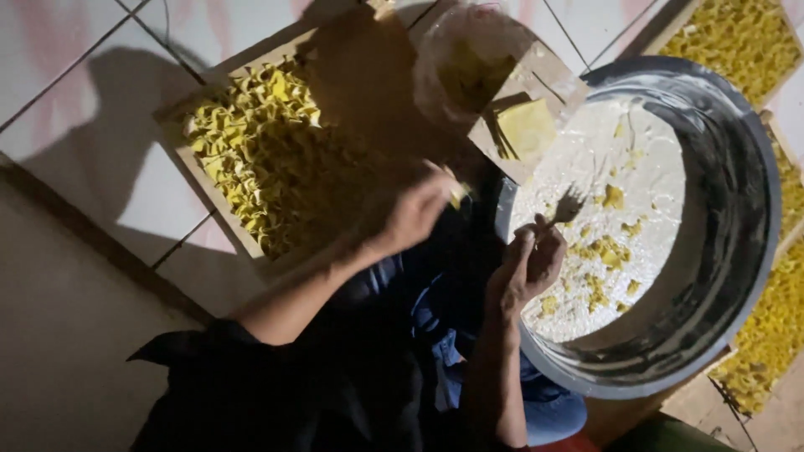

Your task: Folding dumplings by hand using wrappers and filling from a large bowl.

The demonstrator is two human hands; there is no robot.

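My left hand [419,209] is closed on a small yellow dough piece [457,196], held above the near edge of a wooden tray [219,194] full of folded yellow dumplings [260,151]. In my right hand [529,264] I pinch a small fork [569,205] over a large round metal basin [737,251]. The basin holds a white floury layer scattered with yellow scraps [603,251]. A stack of square yellow wrappers [526,127] lies on a board just beyond both hands.
A clear plastic container [469,59] with yellowish contents stands behind the wrappers. More trays of yellow dumplings [745,38] line the right side behind the basin. White tiled floor [75,75] lies at the left. My dark clothing fills the bottom of the view.
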